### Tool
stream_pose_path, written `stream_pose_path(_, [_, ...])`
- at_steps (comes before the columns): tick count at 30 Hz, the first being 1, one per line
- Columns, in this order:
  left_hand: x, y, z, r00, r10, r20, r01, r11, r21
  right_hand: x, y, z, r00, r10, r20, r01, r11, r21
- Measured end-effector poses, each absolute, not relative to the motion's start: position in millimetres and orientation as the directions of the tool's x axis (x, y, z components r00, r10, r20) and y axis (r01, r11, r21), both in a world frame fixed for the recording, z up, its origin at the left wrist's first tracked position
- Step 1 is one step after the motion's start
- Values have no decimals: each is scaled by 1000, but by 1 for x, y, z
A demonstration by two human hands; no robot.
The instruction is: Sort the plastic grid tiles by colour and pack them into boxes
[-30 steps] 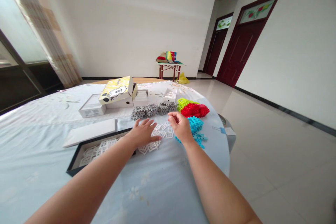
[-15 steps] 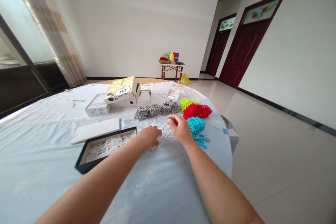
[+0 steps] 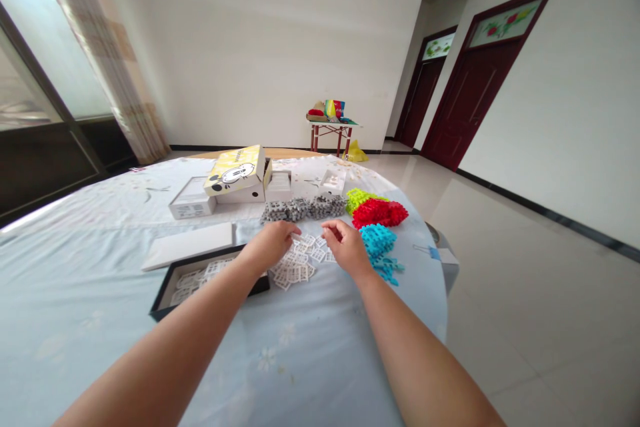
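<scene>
My left hand [image 3: 273,245] is over the left side of a loose pile of small white plastic lattice pieces [image 3: 294,271], its thumb and fingers pinched together. A white edge shows by its fingertips, but I cannot tell whether it is held or lies behind. To the right, my right hand [image 3: 346,245] is raised beside the pile with fingertips closed. Whatever they hold is too small to make out. A black-sided open box [image 3: 161,303] of similar white pieces lies partly behind my left forearm.
Grey interlocking pieces [image 3: 305,208] lie behind the hands. Red [image 3: 379,213], lime-green [image 3: 361,198] and blue pieces [image 3: 377,240] are heaped to the right. A white lid [image 3: 187,245], a yellow cartoon box [image 3: 235,170] and white boxes [image 3: 193,199] stand on the cloth-covered round table.
My left hand has lifted off the white pile and moved up and left, its fingers drawn into a pinch. My right hand keeps its pinch near the same spot. The view has shifted slightly.
</scene>
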State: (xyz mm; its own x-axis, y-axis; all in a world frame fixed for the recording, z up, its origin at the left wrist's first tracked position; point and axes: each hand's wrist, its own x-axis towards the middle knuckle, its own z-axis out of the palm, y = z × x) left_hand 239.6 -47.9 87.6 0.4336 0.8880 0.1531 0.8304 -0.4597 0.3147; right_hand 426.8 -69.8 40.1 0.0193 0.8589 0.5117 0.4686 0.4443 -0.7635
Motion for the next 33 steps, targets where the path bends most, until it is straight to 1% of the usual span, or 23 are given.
stream_pose_path(2, [221, -53, 104, 347, 919, 189, 827, -395, 400, 428, -69, 39, 28, 860, 509, 469, 438, -767])
stream_pose_path(3, [210, -56, 111, 319, 926, 201, 830, -376, 412, 429, -69, 39, 31, 860, 509, 471, 436, -767])
stream_pose_path(6, [174, -62, 125, 289, 933, 212, 859, -351, 372, 429, -69, 38, 28, 862, 505, 478, 433, -765])
stream_pose_path(10, [132, -67, 124, 253, 965, 67, 909, -261, 326, 427, -69, 36, 13, 863, 505, 485, 437, -758])
stream_pose_path(13, [113, -69, 118, 223, 974, 39, 935, -225, 274, 425, -70, 34, 2, 863, 505, 487, 440, -755])
stream_pose_path(15, [110, -73, 115, 199, 976, 89, 940, -216, 264, 425, -70, 34, -3, 865, 501, 489, 439, -754])
stream_pose_path(17, [116, -81, 113, 173, 968, 181, 933, -220, 283, 425, -70, 33, -5, 869, 494, 501, 430, -751])
stream_pose_path(20, [137, -98, 110, 167, 936, 311, 888, -280, 365, 424, -69, 31, -38, 866, 499, 547, 436, -715])
stream_pose_path(22, [151, -109, 108, 182, 921, 344, 840, -328, 433, 422, -69, 29, -97, 863, 496, 587, 452, -672])
stream_pose_path(24, [156, -113, 107, 139, 917, 373, 821, -318, 475, 416, -71, 26, -176, 864, 472, 630, 468, -620])
stream_pose_path(27, [139, -107, 102, -49, 905, 422, 849, -185, 495, 404, -74, 20, -310, 853, 420, 686, 506, -522])
stream_pose_path(29, [116, -98, 97, -166, 892, 420, 862, -75, 501, 395, -77, 17, -373, 846, 381, 717, 523, -460])
stream_pose_path(31, [93, -90, 90, -283, 879, 383, 853, 48, 520, 388, -80, 15, -405, 848, 341, 739, 523, -423])
stream_pose_path(33, [74, -84, 80, -371, 859, 354, 828, 133, 545, 384, -81, 13, -428, 847, 315, 743, 528, -412])
